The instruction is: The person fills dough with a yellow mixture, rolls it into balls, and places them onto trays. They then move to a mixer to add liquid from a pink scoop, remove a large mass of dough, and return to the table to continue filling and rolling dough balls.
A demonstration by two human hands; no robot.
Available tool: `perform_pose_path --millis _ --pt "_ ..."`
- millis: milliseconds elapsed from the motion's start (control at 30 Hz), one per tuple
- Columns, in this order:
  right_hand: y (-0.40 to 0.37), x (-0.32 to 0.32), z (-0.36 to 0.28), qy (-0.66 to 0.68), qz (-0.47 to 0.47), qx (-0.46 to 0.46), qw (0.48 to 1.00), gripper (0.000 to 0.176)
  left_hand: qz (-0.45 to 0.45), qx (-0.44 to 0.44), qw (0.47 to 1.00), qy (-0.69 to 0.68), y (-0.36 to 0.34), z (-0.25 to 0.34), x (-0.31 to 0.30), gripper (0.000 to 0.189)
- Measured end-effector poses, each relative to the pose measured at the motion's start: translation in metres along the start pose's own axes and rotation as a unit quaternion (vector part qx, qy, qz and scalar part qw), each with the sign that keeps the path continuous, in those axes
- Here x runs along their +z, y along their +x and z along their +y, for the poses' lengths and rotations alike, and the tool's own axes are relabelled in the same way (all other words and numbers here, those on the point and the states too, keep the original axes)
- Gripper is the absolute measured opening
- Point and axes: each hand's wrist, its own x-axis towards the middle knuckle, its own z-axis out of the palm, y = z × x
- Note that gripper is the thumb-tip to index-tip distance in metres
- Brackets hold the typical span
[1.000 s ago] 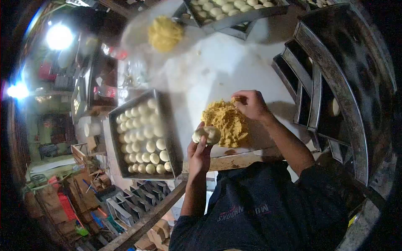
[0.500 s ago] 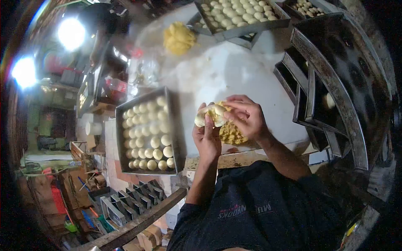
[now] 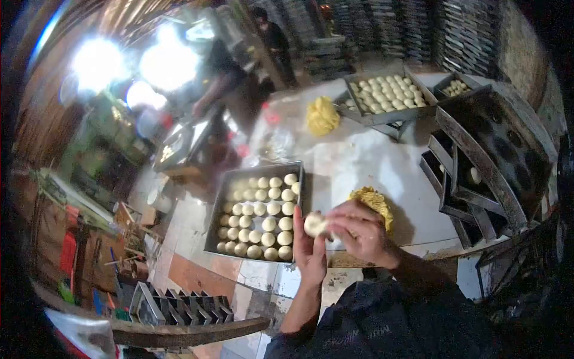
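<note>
A pale dough ball sits between my two hands, above the table's front edge. My left hand supports it from the left and below, with the thumb raised beside it. On its other side, the bent fingers of my right hand pinch the dough; they are slightly blurred. Just behind my right hand lies a crumbly yellow mass, partly covered by that hand. Left of my hands is a metal tray with rows of round dough balls.
Another yellow lump lies farther back on the white table. At the back right are a tray of dough balls and stacked dark metal pans. A metal rack stands lower left. A person is in the background.
The view has tilted up and shifted. The dough was spread open with yellow filling showing; now it is a rounded ball with no filling visible. My right fingers have come onto the dough.
</note>
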Motion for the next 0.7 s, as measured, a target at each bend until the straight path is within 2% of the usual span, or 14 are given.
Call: perform_pose_path --millis 33,100,133,200,233,300,367,433,467,500,567,600,633,700 --pt "0.0 0.007 -0.01 0.025 -0.032 -0.03 0.999 0.021 -0.001 0.034 0.999 0.022 -0.011 0.01 -0.016 0.07" --pt "-0.007 0.023 -0.033 0.099 -0.047 0.036 0.993 0.022 -0.026 0.056 0.993 0.097 -0.041 0.022 -0.054 0.06" --pt "-0.01 0.028 -0.047 0.17 -0.11 0.154 0.967 0.028 -0.012 0.141 0.972 0.186 -0.048 0.04 -0.052 0.047" --pt "-0.023 0.04 -0.06 0.276 -0.27 0.34 0.858 0.034 0.004 0.187 0.944 0.272 -0.08 0.058 -0.065 0.038" --pt "-0.032 0.05 -0.073 0.274 -0.279 0.335 0.857 0.034 -0.004 0.214 0.922 0.322 -0.095 0.061 -0.076 0.035" --pt "-0.056 0.069 -0.098 0.366 -0.157 0.362 0.843 0.031 0.025 0.241 0.878 0.413 -0.116 0.068 -0.087 0.029" --pt "-0.067 0.077 -0.118 0.201 -0.158 0.193 0.947 0.034 0.084 0.259 0.841 0.468 -0.134 0.071 -0.089 0.035" --pt "-0.058 0.077 -0.147 0.144 -0.212 0.117 0.959 0.039 0.098 0.211 0.825 0.515 -0.147 0.091 -0.08 0.042" --pt "-0.061 0.08 -0.16 0.052 -0.223 0.098 0.968 0.032 0.091 0.155 0.801 0.571 -0.156 0.102 -0.079 0.049" --pt "-0.066 0.083 -0.166 0.048 -0.228 0.106 0.967 0.032 0.09 0.147 0.806 0.566 -0.162 0.11 -0.08 0.049" --pt "-0.077 0.089 -0.169 0.038 -0.203 0.105 0.973 0.024 0.084 0.124 0.853 0.5 -0.166 0.12 -0.081 0.056" --pt "-0.08 0.093 -0.169 0.029 -0.17 0.067 0.983 0.019 0.131 0.122 0.911 0.372 -0.167 0.109 -0.081 0.05" --pt "-0.076 0.088 -0.172 0.021 -0.171 0.07 0.983 0.019 0.129 0.121 0.914 0.366 -0.17 0.105 -0.085 0.05" --pt "-0.061 0.077 -0.178 0.024 -0.209 0.028 0.977 0.021 0.026 0.1 0.991 0.081 -0.171 0.102 -0.095 0.054"
